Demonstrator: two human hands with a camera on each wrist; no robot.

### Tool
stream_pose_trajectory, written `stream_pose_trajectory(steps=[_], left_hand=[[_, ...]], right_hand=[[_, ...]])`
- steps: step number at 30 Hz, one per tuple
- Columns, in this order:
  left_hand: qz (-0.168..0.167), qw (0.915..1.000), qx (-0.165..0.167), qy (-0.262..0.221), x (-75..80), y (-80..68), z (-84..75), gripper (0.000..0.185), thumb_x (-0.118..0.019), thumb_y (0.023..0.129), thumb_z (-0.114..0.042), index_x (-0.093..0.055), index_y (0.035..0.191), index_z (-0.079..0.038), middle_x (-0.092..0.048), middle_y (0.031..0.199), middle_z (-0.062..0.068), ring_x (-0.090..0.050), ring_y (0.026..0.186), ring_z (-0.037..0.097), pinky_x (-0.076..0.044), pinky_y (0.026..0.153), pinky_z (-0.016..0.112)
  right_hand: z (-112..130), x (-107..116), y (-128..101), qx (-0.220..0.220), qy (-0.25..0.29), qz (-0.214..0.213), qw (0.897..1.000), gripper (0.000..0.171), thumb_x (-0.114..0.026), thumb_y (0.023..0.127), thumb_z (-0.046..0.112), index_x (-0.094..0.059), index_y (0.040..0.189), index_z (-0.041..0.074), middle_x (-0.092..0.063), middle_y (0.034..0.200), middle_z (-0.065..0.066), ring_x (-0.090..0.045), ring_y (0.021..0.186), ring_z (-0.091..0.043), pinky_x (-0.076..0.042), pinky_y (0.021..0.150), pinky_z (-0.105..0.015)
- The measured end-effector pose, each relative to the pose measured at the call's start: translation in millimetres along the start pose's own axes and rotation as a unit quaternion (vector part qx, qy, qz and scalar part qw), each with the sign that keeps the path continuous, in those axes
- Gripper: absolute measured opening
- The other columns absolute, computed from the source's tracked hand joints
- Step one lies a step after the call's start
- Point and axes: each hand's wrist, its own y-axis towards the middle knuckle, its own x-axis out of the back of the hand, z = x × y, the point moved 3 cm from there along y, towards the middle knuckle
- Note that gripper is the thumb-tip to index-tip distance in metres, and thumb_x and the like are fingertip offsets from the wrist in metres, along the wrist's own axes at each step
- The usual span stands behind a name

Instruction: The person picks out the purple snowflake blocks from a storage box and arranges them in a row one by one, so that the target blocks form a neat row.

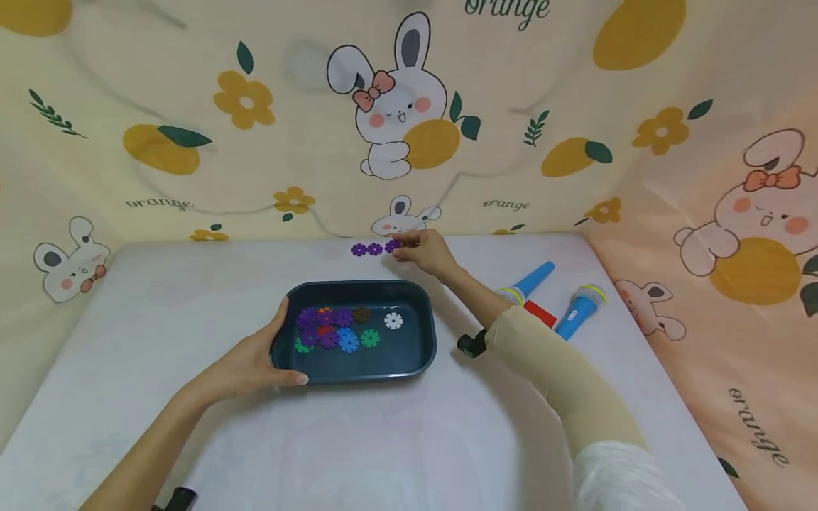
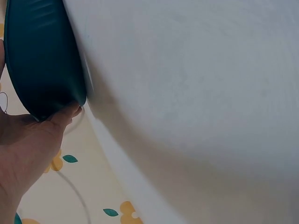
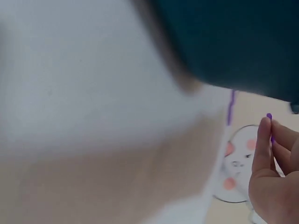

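A dark teal tray (image 1: 399, 360) is on the table, its left end gripped by my left hand (image 1: 246, 362), thumb over the near rim. The left wrist view shows that hand against the outside of the tray (image 2: 44, 51). Inside the tray lie several purple flower-shaped discs (image 1: 329, 337), with blue, green, brown, red and white ones. Beyond the far rim, my right hand (image 1: 431, 254) pinches a purple flower-shaped disc (image 1: 391, 246) between thumb and fingers. Its edge (image 3: 269, 115) shows at the fingertips in the right wrist view. Two more purple discs (image 1: 367, 250) line up just left of it.
On the right, beside my right forearm, lie two blue toy microphones (image 1: 578, 314) and a red block (image 1: 540, 314), partly covered by the sleeve. A patterned cloth backdrop (image 1: 287, 142) rises behind the white table (image 1: 409, 447) and along its sides.
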Motion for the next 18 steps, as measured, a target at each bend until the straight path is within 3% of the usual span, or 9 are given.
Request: stream_pose_trajectory(steps=[4,10,18], left_hand=[[0.004,1.0,0.0,-0.009,-0.7,2.1,1.4,0.133,-0.087,0.075,-0.04,0.011,0.158,-0.009,-0.011,0.161,0.029,-0.018,0.144,0.052,-0.023,0.111,0.065],[0.004,0.9998,0.005,-0.019,-4.4,3.1,3.7,0.132,-0.087,0.074,-0.04,0.01,0.158,-0.009,-0.011,0.161,0.028,-0.019,0.144,0.051,-0.024,0.111,0.065],[-0.008,0.9999,0.006,0.0,-0.4,-0.5,4.2,0.133,-0.088,0.073,-0.041,0.009,0.159,-0.01,-0.015,0.16,0.029,-0.022,0.143,0.051,-0.026,0.11,0.065]], right_hand=[[-14.1,-2.3,10.3,-0.013,-0.04,-0.024,0.999,0.035,-0.076,0.089,0.015,-0.071,0.122,0.005,-0.072,0.109,-0.012,-0.063,0.093,-0.02,-0.051,0.075,-0.024],[-27.6,-2.6,22.7,-0.035,-0.082,-0.044,0.995,0.032,-0.076,0.089,0.015,-0.073,0.119,0.006,-0.071,0.113,-0.013,-0.063,0.099,-0.022,-0.052,0.086,-0.033],[-30.9,-12.4,32.1,-0.044,-0.084,-0.017,0.995,0.032,-0.074,0.091,0.017,-0.072,0.121,0.007,-0.067,0.103,-0.011,-0.062,0.084,-0.017,-0.049,0.065,-0.019]])
